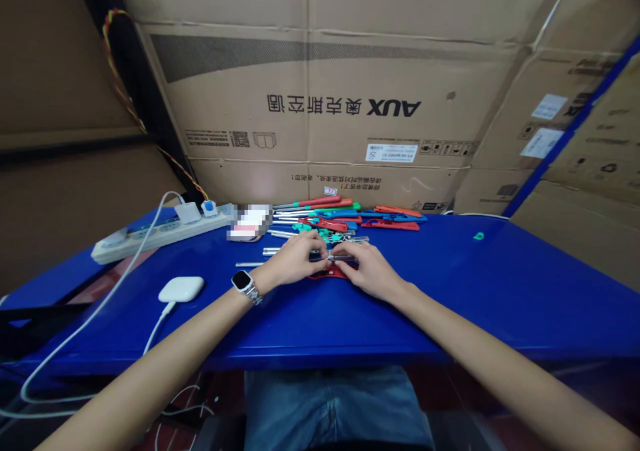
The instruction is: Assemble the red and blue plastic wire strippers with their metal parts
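Both hands meet mid-surface [500,291], just in front of the tool pile [345,214]

Left hand [295,259] curled over the left end of a thin rod [336,258]; fingers bent down on it, reads as a pinch. Watch [243,282] on that wrist

Right hand [367,272] clamped on the rod's right end, fingertips on top, thumb hidden under. Dark sleeve or handle part seems to sit there, too small to tell

Rod axis runs left-right, roughly parallel to the near edge. Spans the gap between the two hands, so both equally near; neither grip released

Red piece [327,274] lies flat beneath the hands, touching or just under the rod, can't tell which

More bare rods [250,264] just left of the left hand, same left-right lie. Red, green, blue handles stacked behind, against the carton [340,104]

Further left: power strip [160,232] at the back, white case [181,288] with cable near the left forearm. Small green bit [479,236] alone, well apart on the right
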Action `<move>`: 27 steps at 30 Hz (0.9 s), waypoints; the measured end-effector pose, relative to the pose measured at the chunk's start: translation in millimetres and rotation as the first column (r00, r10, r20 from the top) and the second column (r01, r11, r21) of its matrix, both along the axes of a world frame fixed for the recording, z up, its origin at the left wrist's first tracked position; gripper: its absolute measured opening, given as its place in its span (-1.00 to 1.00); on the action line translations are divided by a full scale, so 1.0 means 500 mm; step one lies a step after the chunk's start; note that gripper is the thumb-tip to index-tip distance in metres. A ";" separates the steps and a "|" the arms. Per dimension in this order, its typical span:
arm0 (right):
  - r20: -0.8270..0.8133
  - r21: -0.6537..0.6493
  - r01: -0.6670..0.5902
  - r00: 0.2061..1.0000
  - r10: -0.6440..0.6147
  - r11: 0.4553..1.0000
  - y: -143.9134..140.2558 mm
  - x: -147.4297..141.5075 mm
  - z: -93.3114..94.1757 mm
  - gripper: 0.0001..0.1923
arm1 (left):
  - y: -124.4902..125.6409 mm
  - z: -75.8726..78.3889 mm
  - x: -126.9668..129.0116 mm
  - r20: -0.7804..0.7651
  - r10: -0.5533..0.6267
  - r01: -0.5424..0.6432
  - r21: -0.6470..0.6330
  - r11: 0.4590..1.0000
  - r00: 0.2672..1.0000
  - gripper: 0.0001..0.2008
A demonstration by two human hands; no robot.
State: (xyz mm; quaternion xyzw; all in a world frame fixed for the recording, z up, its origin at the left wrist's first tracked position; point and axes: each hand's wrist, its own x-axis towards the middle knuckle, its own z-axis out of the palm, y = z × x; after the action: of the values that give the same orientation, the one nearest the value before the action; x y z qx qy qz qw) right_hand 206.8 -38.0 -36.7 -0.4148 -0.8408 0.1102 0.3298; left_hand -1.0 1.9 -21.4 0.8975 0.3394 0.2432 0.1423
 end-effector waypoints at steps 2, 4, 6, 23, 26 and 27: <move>0.024 -0.015 -0.003 1.000 0.004 1.000 -0.002 0.001 0.001 -0.81 | -0.002 -0.006 -0.005 0.026 -0.019 0.019 -0.015 1.000 0.999 -0.84; 0.061 -0.020 0.023 0.998 -0.021 1.000 -0.004 0.002 0.001 -0.82 | -0.010 -0.009 -0.014 0.016 -0.012 0.013 -0.019 1.000 1.000 -0.78; 0.102 -0.010 0.054 0.993 -0.053 0.998 -0.005 0.003 0.001 -0.82 | -0.019 -0.012 -0.022 -0.013 -0.006 0.005 -0.024 1.000 1.000 -0.64; 0.154 -0.042 0.023 0.988 -0.016 0.999 -0.010 0.013 0.002 -0.75 | -0.037 -0.021 -0.023 -0.014 -0.012 0.010 -0.143 0.990 1.000 -0.76; 0.189 0.001 0.038 0.981 -0.038 0.999 -0.012 0.011 0.001 -0.72 | -0.037 -0.021 -0.023 -0.009 -0.013 0.011 -0.138 0.990 1.000 -0.76; 0.197 0.014 0.037 0.980 -0.039 0.999 -0.012 0.011 0.001 -0.72 | -0.036 -0.022 -0.023 -0.006 -0.014 0.013 -0.137 0.990 1.000 -0.76</move>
State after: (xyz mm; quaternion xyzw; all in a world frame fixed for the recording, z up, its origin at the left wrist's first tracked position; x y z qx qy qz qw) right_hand 212.3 -44.2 -36.4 -0.4379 -0.8620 0.0580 0.2488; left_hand -12.3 -16.4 -32.3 0.8886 0.3498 0.2153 0.2042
